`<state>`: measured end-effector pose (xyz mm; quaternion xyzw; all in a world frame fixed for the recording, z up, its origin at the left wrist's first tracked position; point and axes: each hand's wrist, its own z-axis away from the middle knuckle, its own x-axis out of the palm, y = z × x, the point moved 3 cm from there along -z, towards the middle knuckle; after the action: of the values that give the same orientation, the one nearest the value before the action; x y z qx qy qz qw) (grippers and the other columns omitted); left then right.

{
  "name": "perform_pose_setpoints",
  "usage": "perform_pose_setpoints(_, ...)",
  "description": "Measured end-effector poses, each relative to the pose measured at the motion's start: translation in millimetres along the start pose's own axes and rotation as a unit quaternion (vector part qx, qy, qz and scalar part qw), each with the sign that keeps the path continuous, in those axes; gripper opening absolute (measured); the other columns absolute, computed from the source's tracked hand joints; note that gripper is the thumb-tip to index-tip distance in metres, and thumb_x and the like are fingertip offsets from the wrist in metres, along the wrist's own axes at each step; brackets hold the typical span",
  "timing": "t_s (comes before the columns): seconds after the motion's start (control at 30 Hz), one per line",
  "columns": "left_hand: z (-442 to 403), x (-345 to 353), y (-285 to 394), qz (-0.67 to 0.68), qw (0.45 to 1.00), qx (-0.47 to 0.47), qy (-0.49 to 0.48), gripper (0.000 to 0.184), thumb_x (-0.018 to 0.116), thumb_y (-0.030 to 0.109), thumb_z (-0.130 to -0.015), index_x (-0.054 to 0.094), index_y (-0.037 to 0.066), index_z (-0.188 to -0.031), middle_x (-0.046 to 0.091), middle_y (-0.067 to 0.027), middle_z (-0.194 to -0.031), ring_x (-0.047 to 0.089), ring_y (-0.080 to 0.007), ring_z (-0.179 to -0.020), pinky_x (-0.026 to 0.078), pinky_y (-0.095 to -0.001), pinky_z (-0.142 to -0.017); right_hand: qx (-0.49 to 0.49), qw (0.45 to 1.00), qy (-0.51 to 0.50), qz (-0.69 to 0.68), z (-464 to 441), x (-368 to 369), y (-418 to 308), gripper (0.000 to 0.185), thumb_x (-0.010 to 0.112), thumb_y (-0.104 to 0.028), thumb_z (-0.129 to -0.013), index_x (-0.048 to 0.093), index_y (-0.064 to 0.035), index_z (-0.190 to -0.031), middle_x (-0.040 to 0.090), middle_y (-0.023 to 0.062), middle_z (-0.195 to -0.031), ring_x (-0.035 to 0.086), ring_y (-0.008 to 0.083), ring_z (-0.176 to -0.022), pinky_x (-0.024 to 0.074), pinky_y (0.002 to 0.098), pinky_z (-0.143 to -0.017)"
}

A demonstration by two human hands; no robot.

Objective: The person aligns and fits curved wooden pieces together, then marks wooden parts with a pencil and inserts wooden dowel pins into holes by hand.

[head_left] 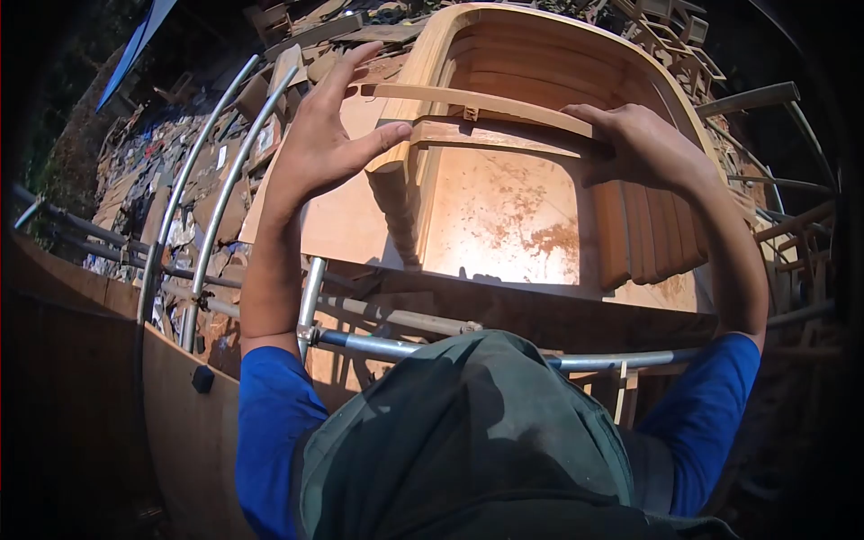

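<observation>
A thin curved wooden strip [504, 103] with a small block under it lies across the wooden pieces in front of me. Around its right end are the fingers of my right hand [634, 144], the thumb side partly hidden below. My left hand [328, 139] is spread beside the strip's left end, thumb pointing right near a stack of curved wooden pieces [393, 202]. Beneath the strip runs a wider wooden rail [504, 137]. Another row of curved pieces [643, 229] sits below my right hand.
Large curved wooden frames [540, 18] stand nested at the back of a plywood board [337, 220]. Metal tubes [378, 344] run across in front of my body, and others rise at the left. Scrap litters the ground [180, 171] at left.
</observation>
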<state>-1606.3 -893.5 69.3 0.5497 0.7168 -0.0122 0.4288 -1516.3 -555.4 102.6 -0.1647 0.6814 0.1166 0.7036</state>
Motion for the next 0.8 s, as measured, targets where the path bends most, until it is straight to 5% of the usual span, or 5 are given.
perform_pose_setpoints(0.23,23.6,9.8,23.7,-0.025,0.995,-0.023,0.093,0.108,0.094,0.03,-0.072,0.033,0.006,-0.158,0.047,-0.0208,-0.152,0.054,-0.033,-0.133,0.044,-0.0459,-0.113,0.016,0.999,-0.027,-0.032,-1.9,-2.5,-8.1,0.097,0.093,-0.016,-0.063,0.048,-0.0045,-0.149,0.069,0.0171,-0.077,0.07,0.0353,-0.078,0.0511,0.0455,-0.072)
perform_pose_setpoints(0.4,45.2,24.8,41.9,-0.04,0.992,-0.066,0.096,0.112,0.092,0.021,-0.072,0.024,0.006,-0.159,0.042,-0.0239,-0.144,0.048,-0.039,-0.133,0.044,-0.0505,-0.109,0.011,0.997,-0.041,-0.06,-3.8,3.8,-12.3,0.103,0.093,-0.016,-0.061,0.045,-0.0042,-0.151,0.065,0.0161,-0.069,0.068,0.0341,-0.069,0.0488,0.0443,-0.068)
perform_pose_setpoints(0.5,51.5,34.0,36.5,-0.046,0.989,-0.042,0.135,0.102,0.09,0.021,-0.074,0.032,0.01,-0.157,0.042,-0.0235,-0.144,0.047,-0.0417,-0.132,0.044,-0.0522,-0.108,0.04,0.996,-0.063,-0.044,-1.4,-3.4,-20.0,0.101,0.092,-0.033,-0.064,0.046,-0.0072,-0.15,0.073,0.0164,-0.084,0.073,0.034,-0.085,0.0555,0.0443,-0.075)
perform_pose_setpoints(0.73,54.6,46.4,44.3,-0.225,0.954,0.074,0.185,0.047,0.083,0.011,-0.069,0.072,0.014,-0.114,0.051,-0.0139,-0.131,0.051,-0.0346,-0.116,0.04,-0.0466,-0.103,0.035,0.993,-0.024,-0.11,4.2,4.5,-3.3,0.095,0.087,-0.05,-0.063,0.057,-0.0033,-0.14,0.066,0.0115,-0.073,0.064,0.03,-0.071,0.049,0.0408,-0.069)
perform_pose_setpoints(0.8,52.6,53.7,45.8,-0.228,0.959,0.065,0.154,0.041,0.083,0.01,-0.069,0.073,0.013,-0.108,0.056,-0.0104,-0.125,0.052,-0.033,-0.115,0.04,-0.0462,-0.102,0.034,0.987,-0.021,-0.155,8.0,-0.1,-3.6,0.089,0.086,-0.051,-0.063,0.063,-0.0017,-0.133,0.063,0.0104,-0.071,0.061,0.0276,-0.069,0.0472,0.0403,-0.067)
